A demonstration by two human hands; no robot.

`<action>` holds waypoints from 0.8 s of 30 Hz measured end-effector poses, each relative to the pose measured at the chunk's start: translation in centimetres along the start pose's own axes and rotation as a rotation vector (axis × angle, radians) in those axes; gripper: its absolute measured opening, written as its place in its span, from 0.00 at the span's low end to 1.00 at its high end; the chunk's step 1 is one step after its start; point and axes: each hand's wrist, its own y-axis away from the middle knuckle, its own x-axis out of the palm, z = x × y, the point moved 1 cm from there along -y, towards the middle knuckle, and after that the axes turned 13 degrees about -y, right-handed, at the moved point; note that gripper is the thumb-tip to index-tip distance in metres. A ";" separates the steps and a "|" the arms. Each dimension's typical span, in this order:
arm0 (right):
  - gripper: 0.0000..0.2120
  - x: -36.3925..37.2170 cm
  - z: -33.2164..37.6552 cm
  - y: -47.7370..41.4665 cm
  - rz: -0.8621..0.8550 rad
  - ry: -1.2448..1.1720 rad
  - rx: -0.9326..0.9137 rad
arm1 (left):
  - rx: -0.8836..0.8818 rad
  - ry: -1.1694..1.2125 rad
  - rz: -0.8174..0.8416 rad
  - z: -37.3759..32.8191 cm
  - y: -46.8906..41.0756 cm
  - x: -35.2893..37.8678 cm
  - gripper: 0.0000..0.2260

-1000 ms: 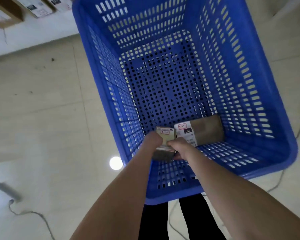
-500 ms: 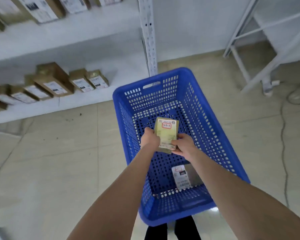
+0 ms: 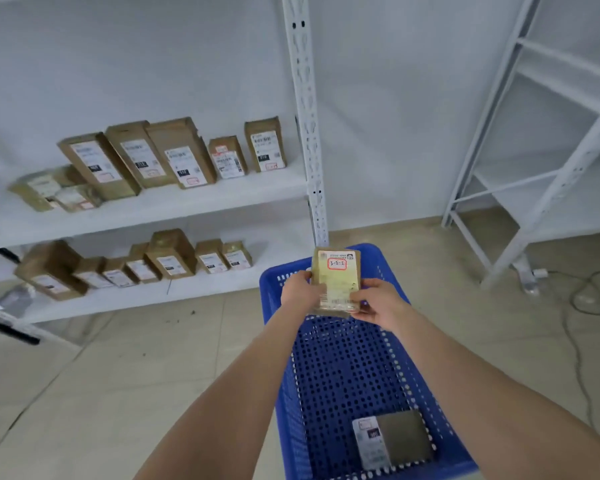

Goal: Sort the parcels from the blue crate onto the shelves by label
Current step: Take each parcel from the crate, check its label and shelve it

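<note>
- Flooring [image 3: 118, 375]: pale beige tiles with thin joints, slightly glossy, a few dark specks near the shelving.
- Upper shelf [image 3: 153, 206], far left to centre: white board that carried a row of brown cartons [image 3: 184, 157]. Most stood on end with white labels facing out, and smaller ones lay at the left end.
- Lower shelf [image 3: 160, 296], directly beneath: white board that carried a second row of smaller cartons [image 3: 170, 258], labels outward, print too blurred to read.
- Upright post [image 3: 305, 116]: white perforated steel that closed the right end of both shelves.
- Wall [image 3: 395, 98]: plain white, behind the shelving.
- Blue crate [image 3: 343, 375]: perforated plastic that stood on the floor just right of the post, its near end cut by the lower edge of the view.
- Second parcel [image 3: 392, 441]: brown, white label at its left end, lay flat on the crate bottom at the near end.
- Rack [image 3: 551, 168]: white metal frame, far right.
- Cable [image 3: 575, 341]: grey, trailed on the floor beside the rack's foot.
- Left hand [image 3: 300, 289]: closed on the left edge of the held parcel [image 3: 336, 278].
- Held parcel: small brown carton with a pale label towards the camera and a red-bordered handwritten sticker at the top. It was raised upright above the crate's far end, clear of it.
- Right hand [image 3: 378, 301]: clasped the parcel's lower right edge, fingers narrowly wrapped.
</note>
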 end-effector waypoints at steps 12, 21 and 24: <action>0.12 0.5 1.6 5.2 0.064 -0.010 -0.038 | 0.089 0.195 -0.036 -2.1 3.7 -1.9 0.32; 0.04 0.5 2.4 7.0 0.041 -0.183 0.008 | 0.345 -0.350 -0.089 -4.1 5.2 -1.9 0.53; 0.05 0.4 2.5 7.3 0.061 -0.216 0.032 | 0.392 -0.481 -0.082 -4.2 5.2 -1.8 0.53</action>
